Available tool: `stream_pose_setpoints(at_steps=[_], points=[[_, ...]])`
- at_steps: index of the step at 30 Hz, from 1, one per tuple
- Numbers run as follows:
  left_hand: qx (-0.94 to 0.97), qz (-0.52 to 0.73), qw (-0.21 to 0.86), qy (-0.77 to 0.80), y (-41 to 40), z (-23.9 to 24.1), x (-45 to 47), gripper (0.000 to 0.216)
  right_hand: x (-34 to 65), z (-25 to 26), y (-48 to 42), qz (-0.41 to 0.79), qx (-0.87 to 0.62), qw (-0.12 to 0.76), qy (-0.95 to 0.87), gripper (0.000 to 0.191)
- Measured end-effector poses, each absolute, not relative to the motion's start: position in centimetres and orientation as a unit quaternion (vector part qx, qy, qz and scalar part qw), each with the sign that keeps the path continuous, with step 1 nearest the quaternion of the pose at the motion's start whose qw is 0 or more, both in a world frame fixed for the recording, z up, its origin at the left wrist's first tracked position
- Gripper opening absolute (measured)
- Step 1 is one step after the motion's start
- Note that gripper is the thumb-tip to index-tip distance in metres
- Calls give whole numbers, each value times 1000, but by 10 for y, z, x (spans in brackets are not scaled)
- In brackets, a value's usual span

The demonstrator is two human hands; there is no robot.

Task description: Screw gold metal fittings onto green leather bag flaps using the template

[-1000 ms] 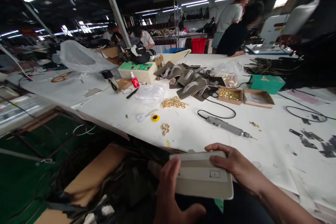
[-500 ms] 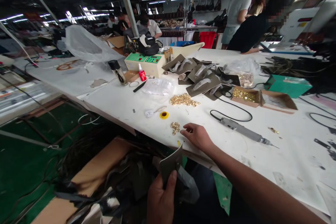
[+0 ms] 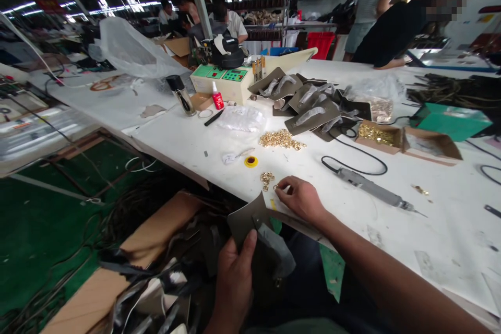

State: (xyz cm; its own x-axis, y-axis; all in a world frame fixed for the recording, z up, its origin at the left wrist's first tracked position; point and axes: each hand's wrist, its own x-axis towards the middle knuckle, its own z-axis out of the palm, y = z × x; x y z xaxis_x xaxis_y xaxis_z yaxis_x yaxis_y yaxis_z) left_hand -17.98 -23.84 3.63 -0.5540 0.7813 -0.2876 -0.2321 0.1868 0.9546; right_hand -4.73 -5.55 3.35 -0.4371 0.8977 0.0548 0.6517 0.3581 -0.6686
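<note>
Below the table edge, my left hand (image 3: pixel 234 281) grips a grey-brown leather piece (image 3: pixel 247 219) with its thumb across the face. My right hand (image 3: pixel 300 199) rests on the white table (image 3: pixel 391 219) near the front edge, its fingers pinched on a small gold ring (image 3: pixel 276 187) beside a little cluster of gold rings (image 3: pixel 267 179). A larger heap of gold rings (image 3: pixel 281 140) lies farther back, past a yellow tape roll (image 3: pixel 251 161).
An electric screwdriver (image 3: pixel 371 191) with a black cord lies to the right. Behind are leather pieces (image 3: pixel 313 109), cardboard boxes of hardware (image 3: pixel 378 135), a green box (image 3: pixel 452 120), a red-capped glue bottle (image 3: pixel 217 98) and a control unit (image 3: pixel 225 81). People stand at the far side. Cardboard and scraps fill the floor at left.
Both hands held the leather piece flat a second ago. My right hand let go, reached to the small ring cluster and now pinches one; my left hand turned the piece upright.
</note>
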Motion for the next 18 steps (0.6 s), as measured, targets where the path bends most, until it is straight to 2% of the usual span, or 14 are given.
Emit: stream_pose_setpoints(at_steps=[5, 9, 14, 18], points=[[347, 538, 347, 686, -237, 42, -171, 44, -8, 68, -95, 313, -386, 194, -846, 11], [447, 497, 309, 677, -233, 48, -153, 40, 10, 83, -115, 346, -362, 214, -839, 12], [443, 498, 344, 661, -232, 56, -132, 43, 30, 75, -127, 495, -346, 325, -728, 16], [430, 509, 362, 652, -232, 58, -116, 44, 46, 68, -139, 512, -331, 399, -685, 17]])
